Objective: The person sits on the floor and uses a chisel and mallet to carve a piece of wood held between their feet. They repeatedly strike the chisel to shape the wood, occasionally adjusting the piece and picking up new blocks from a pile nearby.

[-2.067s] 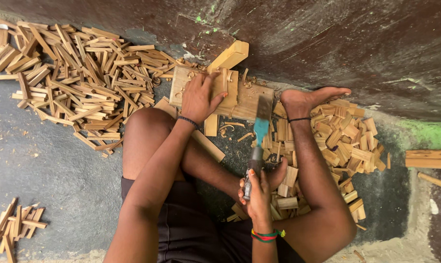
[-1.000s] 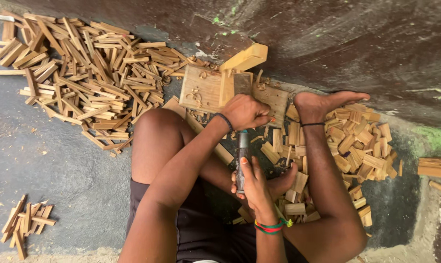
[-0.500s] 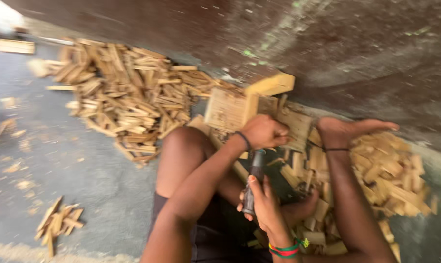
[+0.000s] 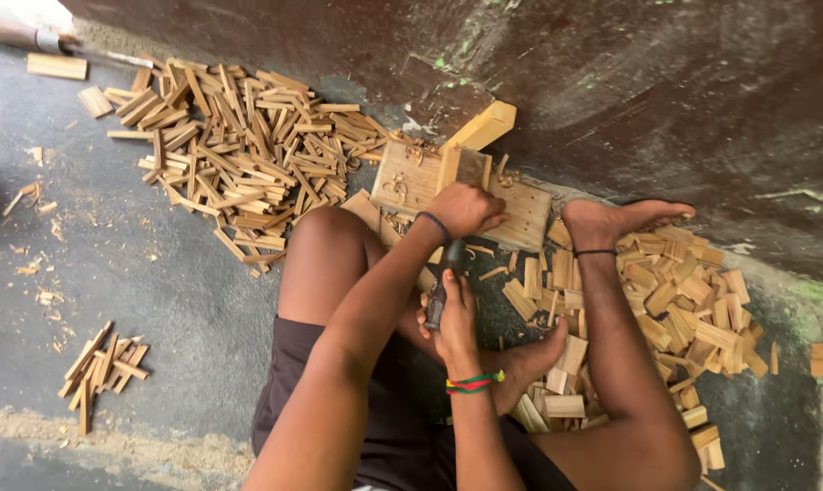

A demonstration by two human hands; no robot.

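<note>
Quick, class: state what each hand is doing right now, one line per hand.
Left hand: closed, pressing down on the wooden block; whether it grips a small piece cannot be told.
Right hand: closed around the dark tool handle.

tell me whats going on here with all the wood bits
A person sits on the ground against a dark wall, legs folded around a flat wooden block. The left hand presses down on a small piece at the block, while the right hand grips the dark handle of a tool just below it. A big heap of thin wooden sticks lies to one side, chunkier offcuts to the other.
</note>
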